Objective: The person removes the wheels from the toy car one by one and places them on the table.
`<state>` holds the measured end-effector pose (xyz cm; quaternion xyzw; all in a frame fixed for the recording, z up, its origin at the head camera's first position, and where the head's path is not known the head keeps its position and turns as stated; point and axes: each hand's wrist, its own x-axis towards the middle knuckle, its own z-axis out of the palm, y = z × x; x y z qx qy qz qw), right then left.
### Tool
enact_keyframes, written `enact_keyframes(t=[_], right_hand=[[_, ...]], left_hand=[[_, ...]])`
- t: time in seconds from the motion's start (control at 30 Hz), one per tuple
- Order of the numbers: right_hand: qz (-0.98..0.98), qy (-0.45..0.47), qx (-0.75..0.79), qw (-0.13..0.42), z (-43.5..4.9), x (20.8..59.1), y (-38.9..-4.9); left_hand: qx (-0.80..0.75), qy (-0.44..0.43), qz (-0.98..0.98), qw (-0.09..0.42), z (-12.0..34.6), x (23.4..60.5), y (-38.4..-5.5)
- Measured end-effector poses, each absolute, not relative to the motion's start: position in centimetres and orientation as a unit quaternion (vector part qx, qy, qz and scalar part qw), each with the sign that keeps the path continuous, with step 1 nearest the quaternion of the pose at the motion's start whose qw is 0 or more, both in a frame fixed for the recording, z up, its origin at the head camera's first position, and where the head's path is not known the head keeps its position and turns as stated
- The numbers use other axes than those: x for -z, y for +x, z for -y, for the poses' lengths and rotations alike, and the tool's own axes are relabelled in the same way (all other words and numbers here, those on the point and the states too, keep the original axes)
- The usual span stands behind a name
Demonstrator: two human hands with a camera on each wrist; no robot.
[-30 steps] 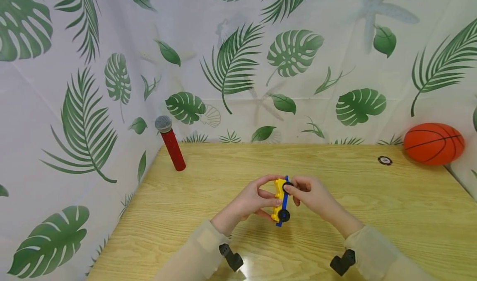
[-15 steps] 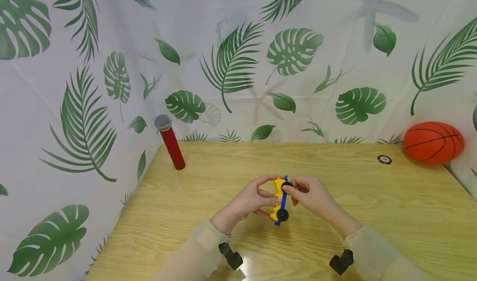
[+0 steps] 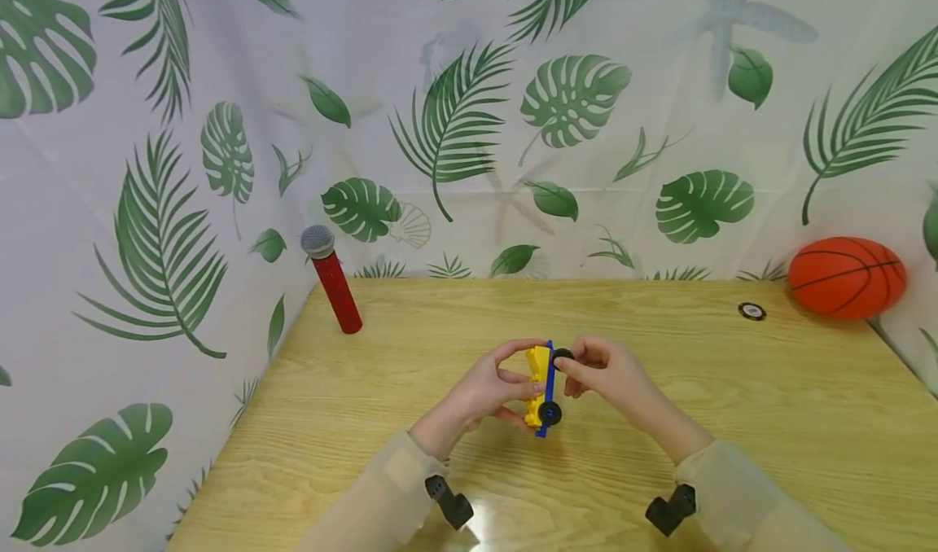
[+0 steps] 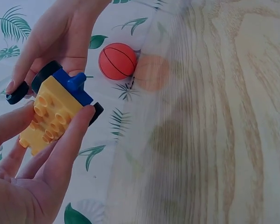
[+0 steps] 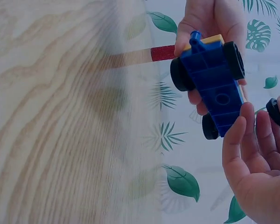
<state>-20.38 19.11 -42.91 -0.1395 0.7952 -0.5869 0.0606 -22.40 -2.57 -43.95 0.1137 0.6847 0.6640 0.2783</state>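
Note:
My left hand [image 3: 484, 385] grips a toy car by its yellow studded body [image 4: 51, 112], tilted up on end above the table. The car's blue chassis [image 5: 212, 79] faces my right hand [image 3: 611, 373]. Between thumb and fingers the right hand pinches a loose black wheel [image 5: 274, 112], held off the chassis with a gap in both wrist views. Three black wheels show on the car in the right wrist view, and the corner nearest the right fingers carries none. A blue hitch peg [image 4: 76, 81] sticks out at one end.
A red microphone [image 3: 337, 291] with a grey mesh head stands at the table's back left. At the back right are an orange basketball [image 3: 846, 279] and a small black-and-white disc [image 3: 751, 312]. A leaf-print curtain [image 3: 454, 234] borders the wooden table [image 3: 469, 312].
The wheel in my right hand has come away from the blue chassis, where it overlapped it before. The left hand and car have shifted slightly left and up in the head view.

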Motion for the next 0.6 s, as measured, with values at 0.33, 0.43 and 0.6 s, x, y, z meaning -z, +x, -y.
enact_keyframes(t=[0.33, 0.43, 0.6], right_hand=[[-0.738, -0.118, 0.661, 0.064, -19.39, 42.85, -20.5], [-0.735, -0.111, 0.666, 0.06, -19.46, 42.76, -20.57], [-0.739, -0.099, 0.663, 0.061, -19.52, 42.59, -20.72]], left_hand=[[-0.669, 0.125, -0.676, 0.282, 2.61, 44.04, -22.33], [-0.669, 0.12, -0.677, 0.281, 2.69, 43.98, -22.34], [-0.669, 0.121, -0.679, 0.278, 2.84, 43.95, -22.38]])
